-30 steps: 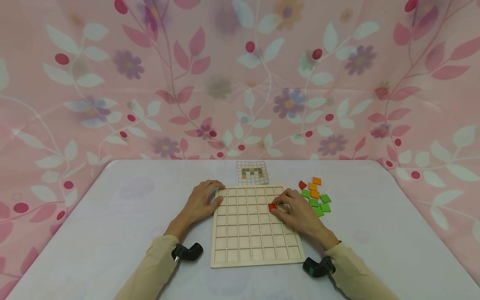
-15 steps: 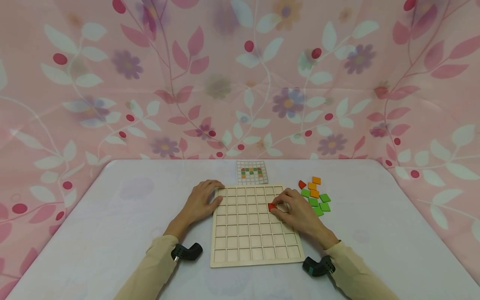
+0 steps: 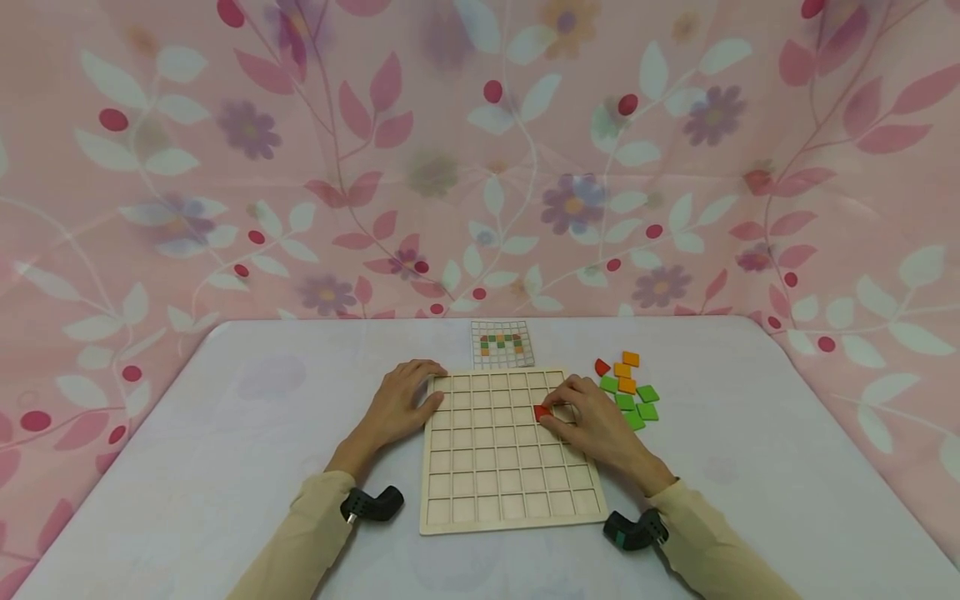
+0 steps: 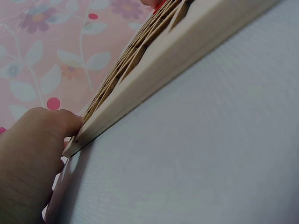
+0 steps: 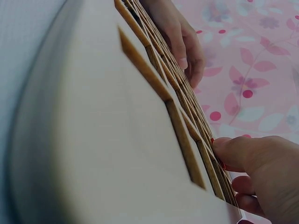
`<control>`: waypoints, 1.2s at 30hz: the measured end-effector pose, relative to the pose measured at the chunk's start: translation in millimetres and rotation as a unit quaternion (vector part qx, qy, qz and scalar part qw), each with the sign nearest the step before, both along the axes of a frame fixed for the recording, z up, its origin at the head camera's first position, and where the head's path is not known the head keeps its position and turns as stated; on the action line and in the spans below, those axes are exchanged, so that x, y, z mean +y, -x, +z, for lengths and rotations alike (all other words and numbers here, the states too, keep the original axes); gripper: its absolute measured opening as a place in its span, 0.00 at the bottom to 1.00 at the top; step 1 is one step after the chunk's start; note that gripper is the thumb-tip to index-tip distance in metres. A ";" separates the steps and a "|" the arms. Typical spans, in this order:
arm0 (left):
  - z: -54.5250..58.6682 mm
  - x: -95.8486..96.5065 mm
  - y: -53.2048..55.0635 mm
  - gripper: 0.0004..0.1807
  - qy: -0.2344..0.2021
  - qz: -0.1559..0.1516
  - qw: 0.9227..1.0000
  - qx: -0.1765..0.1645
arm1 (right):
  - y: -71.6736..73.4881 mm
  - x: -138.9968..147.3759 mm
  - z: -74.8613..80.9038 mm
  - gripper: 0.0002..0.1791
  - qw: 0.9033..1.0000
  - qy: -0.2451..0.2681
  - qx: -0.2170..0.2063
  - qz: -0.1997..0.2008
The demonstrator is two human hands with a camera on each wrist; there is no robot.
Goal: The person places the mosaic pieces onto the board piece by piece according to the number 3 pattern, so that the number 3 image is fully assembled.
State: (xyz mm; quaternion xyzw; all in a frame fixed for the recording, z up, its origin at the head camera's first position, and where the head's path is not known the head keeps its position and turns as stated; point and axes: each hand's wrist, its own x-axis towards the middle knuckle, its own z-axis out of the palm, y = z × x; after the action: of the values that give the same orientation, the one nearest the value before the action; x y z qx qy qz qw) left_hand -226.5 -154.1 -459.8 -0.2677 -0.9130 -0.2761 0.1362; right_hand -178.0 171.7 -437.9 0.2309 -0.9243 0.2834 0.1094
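Note:
A square wooden grid board (image 3: 510, 458) lies on the table between both hands. My left hand (image 3: 405, 400) grips its far left corner, thumb along the left edge and fingers at the back edge; in the left wrist view the thumb (image 4: 70, 122) lies on the wooden rim. Over the right part of the grid, my right hand (image 3: 592, 417) pinches a small red tile (image 3: 540, 413) between thumb and fingertips, close over a cell. Part of the tile is hidden by the fingers, and only slivers of red show beside the thumb (image 5: 226, 151) in the right wrist view.
Right of the board lie several green tiles (image 3: 625, 402), several orange tiles (image 3: 627, 385) and one red quarter-round tile (image 3: 602, 367). A printed pattern card (image 3: 502, 345) rests behind the board. White cloth (image 3: 225, 433) covers the table, and a floral pink curtain (image 3: 450, 208) hangs behind.
Both hands hold their places on the board, the right still pinching the red tile. The whole head view has shifted slightly.

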 end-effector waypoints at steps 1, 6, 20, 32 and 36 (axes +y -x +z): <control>0.1 0.0 -0.1 0.17 0.000 0.000 1.000 0.000 | -0.3 -0.1 0.4 0.09 1.000 0.001 -0.003 0.000; 1.1 0.5 -1.0 0.17 -0.003 0.002 1.000 0.000 | -1.0 -0.4 1.0 0.09 1.000 0.002 -0.009 -0.003; 0.8 0.7 -1.6 0.15 -0.021 -0.005 1.000 0.011 | 0.4 0.4 0.5 0.09 1.000 -0.004 -0.001 0.004; -0.2 0.9 0.5 0.15 -0.022 -0.006 0.999 0.033 | -0.1 0.9 3.2 0.09 1.000 0.005 -0.016 0.004; -1.7 0.6 1.0 0.15 -0.022 -0.008 0.999 0.032 | -1.2 2.1 4.4 0.08 1.000 0.010 -0.026 0.004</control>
State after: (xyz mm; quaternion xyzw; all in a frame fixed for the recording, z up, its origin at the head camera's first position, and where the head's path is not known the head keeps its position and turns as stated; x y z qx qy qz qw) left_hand -227.5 -153.5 -461.4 -0.2806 -0.8999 -0.2882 0.1688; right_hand -176.8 173.7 -433.6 0.2262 -0.9231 0.2987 0.0866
